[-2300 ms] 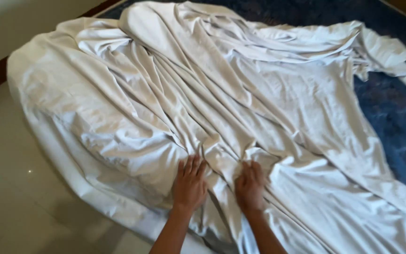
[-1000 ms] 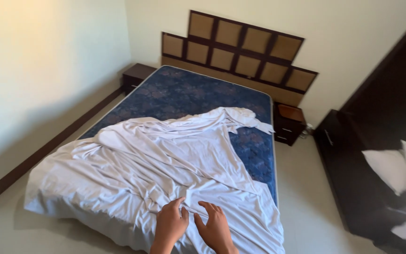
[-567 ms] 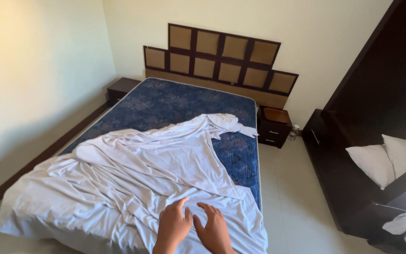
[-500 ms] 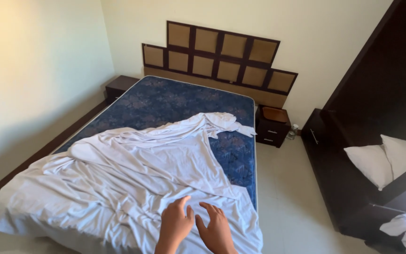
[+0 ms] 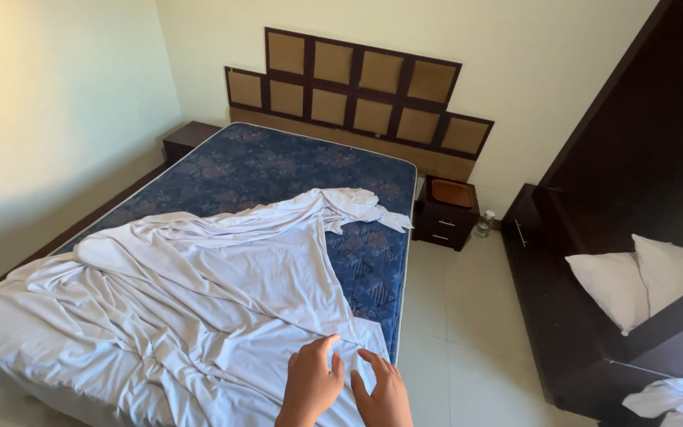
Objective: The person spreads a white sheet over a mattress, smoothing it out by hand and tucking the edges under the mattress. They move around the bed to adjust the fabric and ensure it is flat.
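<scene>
Cloth was the whole matter here: a white sheet [image 5: 191, 300] lay crumpled over the foot half of the mattress [image 5: 294, 170], its far end trailing up toward the headboard [image 5: 357, 95] in a twisted tail. It looked thin, soft and light, likely to slide easily over the patterned blue mattress and to bunch into folds rather than keep any shape. The left hand [image 5: 310, 387] and the right hand [image 5: 381, 395] rested side by side on the sheet's near corner, at the mattress's foot. Neither grip was closed; the fingers lay spread and flat on the fabric, pinching nothing. A hem or corner seemed the soundest place to take hold, since the middle would only gather.

The side of the mattress nearer the nightstand [image 5: 444, 213] stood bare, its edge showing clean. Tiled floor [image 5: 452, 316] ran open beside that edge, between the mattress and a dark cabinet [image 5: 563, 316] holding white pillows [image 5: 642, 277]. On the mattress's other side the sheet overhung toward a strip of floor along the wall [image 5: 57, 119].
</scene>
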